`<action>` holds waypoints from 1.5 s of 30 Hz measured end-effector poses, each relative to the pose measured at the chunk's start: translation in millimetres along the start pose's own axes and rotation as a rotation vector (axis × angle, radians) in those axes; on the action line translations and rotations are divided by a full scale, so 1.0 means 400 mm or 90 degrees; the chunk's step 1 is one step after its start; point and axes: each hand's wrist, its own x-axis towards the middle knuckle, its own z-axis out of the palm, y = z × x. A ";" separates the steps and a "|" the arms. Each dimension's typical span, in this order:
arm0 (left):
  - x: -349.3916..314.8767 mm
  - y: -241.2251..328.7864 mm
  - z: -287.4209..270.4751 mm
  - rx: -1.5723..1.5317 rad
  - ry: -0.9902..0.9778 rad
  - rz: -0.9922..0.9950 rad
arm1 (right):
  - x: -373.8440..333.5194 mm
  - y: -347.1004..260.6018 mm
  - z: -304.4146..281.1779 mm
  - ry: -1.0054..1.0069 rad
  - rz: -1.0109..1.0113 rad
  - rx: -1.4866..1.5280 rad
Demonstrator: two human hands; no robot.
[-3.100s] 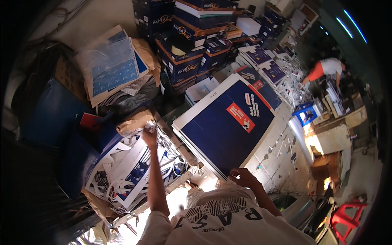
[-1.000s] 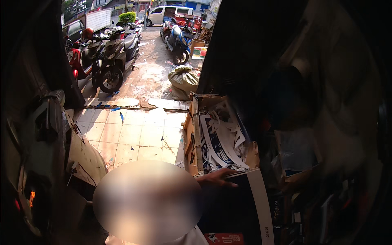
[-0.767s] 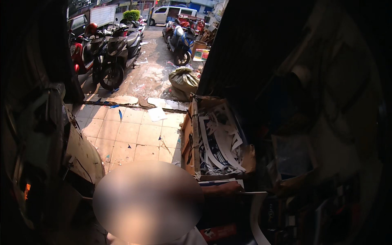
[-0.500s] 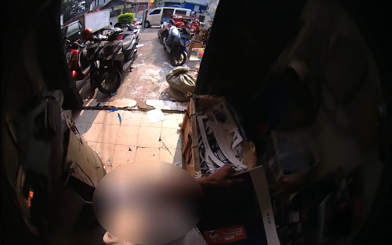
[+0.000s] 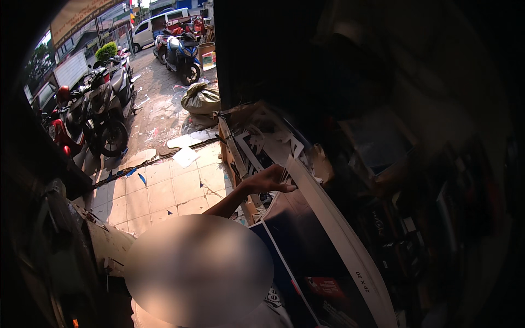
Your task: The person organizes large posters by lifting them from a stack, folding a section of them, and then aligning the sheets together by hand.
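Observation:
My left hand [image 5: 269, 180] reaches in from the lower middle and is closed on the upper end of a large dark printed sheet [image 5: 309, 229]. Its thumb lies on the near face, and the other fingers are partly hidden behind the edge. A broad white margin [image 5: 350, 249] runs down the sheet's right side in what look like layered strips, and a small red printed patch [image 5: 326, 287] shows low on it. Left of it is a dark blue sheet [image 5: 268, 240] with a thin white edge. I cannot make out my right hand.
A wooden crate [image 5: 232, 150] holding white paper offcuts [image 5: 268, 139] stands beyond the sheet. Past the tiled floor [image 5: 158, 186] are a tied sack [image 5: 201, 99] and parked motorbikes [image 5: 112, 104]. Dark clutter [image 5: 394, 229] fills the right; a blurred oval covers the lower middle.
My left hand has risen with the sheet's upper end, which now overlaps the crate more. More of the dark printed surface shows. The view has tilted, shifting the doorway scene to the left.

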 end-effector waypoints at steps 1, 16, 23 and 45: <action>0.010 -0.046 -0.003 -0.028 -0.001 0.047 | -0.004 0.001 -0.009 0.013 0.001 0.004; 0.048 0.035 0.083 -0.080 -0.013 0.118 | -0.086 0.055 -0.308 0.304 0.013 -0.003; 0.062 -0.003 0.160 0.135 0.215 0.155 | -0.171 -0.045 -0.335 0.418 -0.032 0.046; 0.102 -0.123 0.005 0.028 0.016 0.172 | -0.161 0.099 -0.377 0.069 -0.151 0.297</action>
